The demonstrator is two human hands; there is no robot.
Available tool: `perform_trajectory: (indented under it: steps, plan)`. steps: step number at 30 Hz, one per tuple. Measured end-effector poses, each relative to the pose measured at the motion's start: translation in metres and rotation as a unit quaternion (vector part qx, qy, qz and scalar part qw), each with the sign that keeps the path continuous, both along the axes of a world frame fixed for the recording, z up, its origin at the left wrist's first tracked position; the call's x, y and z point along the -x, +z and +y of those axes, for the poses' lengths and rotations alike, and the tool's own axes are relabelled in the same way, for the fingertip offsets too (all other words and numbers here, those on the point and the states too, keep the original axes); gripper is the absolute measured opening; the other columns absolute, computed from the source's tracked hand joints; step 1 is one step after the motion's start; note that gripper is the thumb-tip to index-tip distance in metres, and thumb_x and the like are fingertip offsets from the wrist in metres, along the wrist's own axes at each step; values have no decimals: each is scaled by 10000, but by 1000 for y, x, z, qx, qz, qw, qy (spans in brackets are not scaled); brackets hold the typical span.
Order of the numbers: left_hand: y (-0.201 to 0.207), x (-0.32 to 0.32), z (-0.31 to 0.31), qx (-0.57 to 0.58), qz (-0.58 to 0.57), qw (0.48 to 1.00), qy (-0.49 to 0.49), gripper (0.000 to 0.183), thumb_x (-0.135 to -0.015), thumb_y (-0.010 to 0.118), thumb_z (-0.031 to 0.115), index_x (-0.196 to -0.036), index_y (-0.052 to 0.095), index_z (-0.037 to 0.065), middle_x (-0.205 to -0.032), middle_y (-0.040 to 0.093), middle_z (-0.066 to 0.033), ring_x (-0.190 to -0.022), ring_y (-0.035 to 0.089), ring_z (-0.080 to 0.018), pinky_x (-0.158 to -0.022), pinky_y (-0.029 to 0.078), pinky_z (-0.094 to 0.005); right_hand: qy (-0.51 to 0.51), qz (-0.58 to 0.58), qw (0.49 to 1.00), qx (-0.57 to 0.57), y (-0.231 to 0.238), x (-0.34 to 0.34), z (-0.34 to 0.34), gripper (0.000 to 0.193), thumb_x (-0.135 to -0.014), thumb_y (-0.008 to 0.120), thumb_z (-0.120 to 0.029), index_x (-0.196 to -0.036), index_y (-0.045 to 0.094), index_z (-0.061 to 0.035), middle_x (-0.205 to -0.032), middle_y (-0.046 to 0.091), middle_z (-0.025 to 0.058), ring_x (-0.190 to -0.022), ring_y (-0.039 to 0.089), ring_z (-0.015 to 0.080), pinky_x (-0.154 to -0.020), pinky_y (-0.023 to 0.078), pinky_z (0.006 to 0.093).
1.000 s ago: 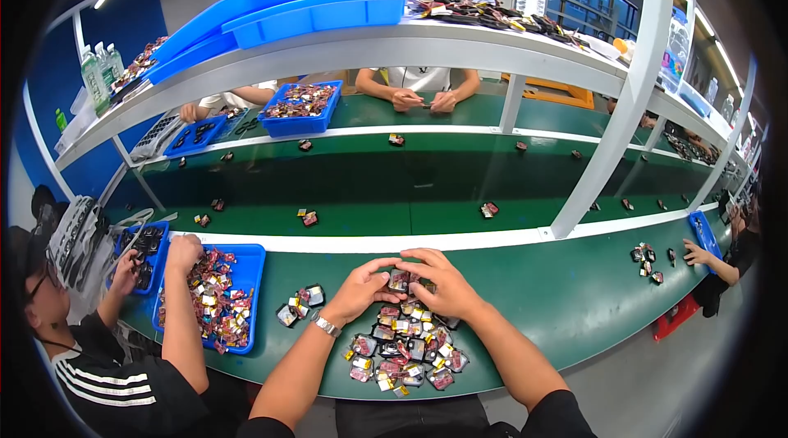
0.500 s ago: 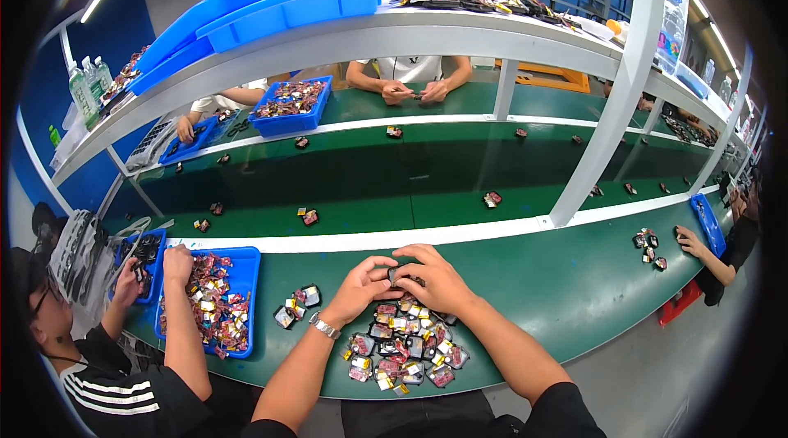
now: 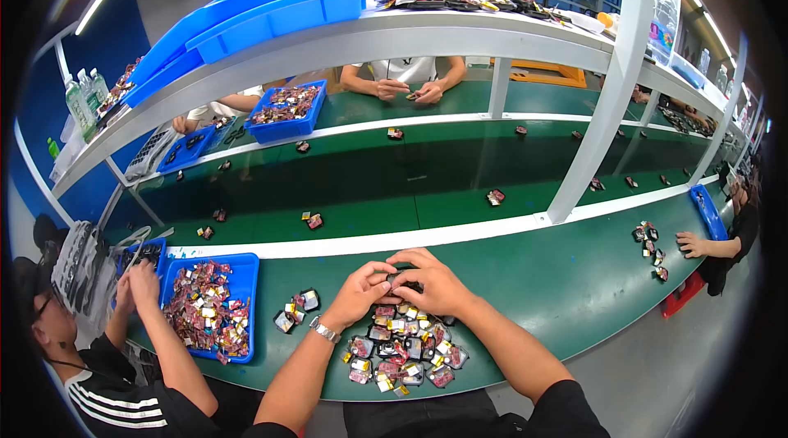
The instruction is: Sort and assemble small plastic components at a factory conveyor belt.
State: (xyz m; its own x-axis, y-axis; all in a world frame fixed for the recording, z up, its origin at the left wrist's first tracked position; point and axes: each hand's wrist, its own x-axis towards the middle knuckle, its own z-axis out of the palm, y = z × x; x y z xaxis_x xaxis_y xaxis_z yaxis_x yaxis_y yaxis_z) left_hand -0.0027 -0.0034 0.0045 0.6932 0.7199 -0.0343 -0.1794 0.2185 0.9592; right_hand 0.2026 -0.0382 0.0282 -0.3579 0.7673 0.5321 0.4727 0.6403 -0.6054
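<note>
Above the pile, both hands hold a small black-cased electronic part (image 3: 402, 280), mostly covered by the fingers. My left hand (image 3: 363, 296), with a metal watch on its wrist, closes on the part's left side. My right hand (image 3: 433, 282) curls over it from the right, thumb and fingertips pressed in. Just below lies a heap of small electronic modules (image 3: 402, 349) in black casings, with red boards and white-and-yellow pieces, spread toward the table's front edge. A few similar modules (image 3: 297, 308) lie to the left of my left wrist.
At left, a co-worker's hands (image 3: 141, 284) meet over a blue tray of black parts (image 3: 139, 251); beside it stands a blue bin (image 3: 254, 290) of modules. Modules (image 3: 495, 197) dot the green belt (image 3: 369, 200). A white post (image 3: 603, 110) rises right. Another person (image 3: 694, 244) sits far right.
The left co-worker's hand has left the module bin and joined the other over the black parts. Belt modules have shifted slightly right. My hands stay together on the part, fingers slightly shifted.
</note>
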Motion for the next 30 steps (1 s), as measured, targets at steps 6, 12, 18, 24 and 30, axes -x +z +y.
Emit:
perform_trajectory:
  steps: [6, 12, 18, 24, 30]
  plan:
    - [-7, -4, 0, 21, -18, 999, 30, 274, -978, 501, 65, -1244, 446, 34, -1138, 607, -132, -1050, 624, -217, -915, 551, -377, -81, 14, 995, -48, -9, 11, -6, 100, -783, 697, -121, -846, 698, -43, -1121, 613, 97, -1106, 550, 288, -932, 465, 383]
    - [-13, -1, 3, 0, -43, 998, 47, 264, -975, 507, 106, -1220, 448, 29, -1120, 607, -135, -1031, 638, -227, -883, 568, -384, -68, 34, 996, -49, -21, 14, -1, 143, -774, 693, -94, -915, 690, -66, -1122, 595, 88, -1102, 534, 299, -943, 460, 385]
    - [-11, -11, 5, 10, -31, 997, 70, 252, -969, 526, 93, -1200, 445, 36, -1094, 631, -143, -994, 649, -216, -837, 578, -341, -85, 72, 993, -49, -21, 14, 0, 128, -750, 686, -74, -874, 681, -44, -1108, 591, 102, -1101, 529, 299, -935, 458, 384]
    - [-13, -2, 1, -3, -79, 994, 80, 247, -950, 563, 69, -1174, 461, 46, -1127, 613, -122, -1004, 642, -196, -814, 584, -313, -65, 50, 994, -67, -8, 21, -4, 176, -746, 697, -72, -922, 704, -60, -1122, 595, 106, -1129, 525, 305, -952, 452, 394]
    - [-21, -4, 5, 24, -87, 993, 73, 248, -960, 560, 87, -1185, 465, 43, -1143, 622, -134, -1058, 628, -211, -893, 553, -347, -102, 63, 992, -50, -16, 23, -7, 198, -744, 708, -25, -940, 706, -49, -1174, 603, 100, -1191, 506, 318, -958, 473, 403]
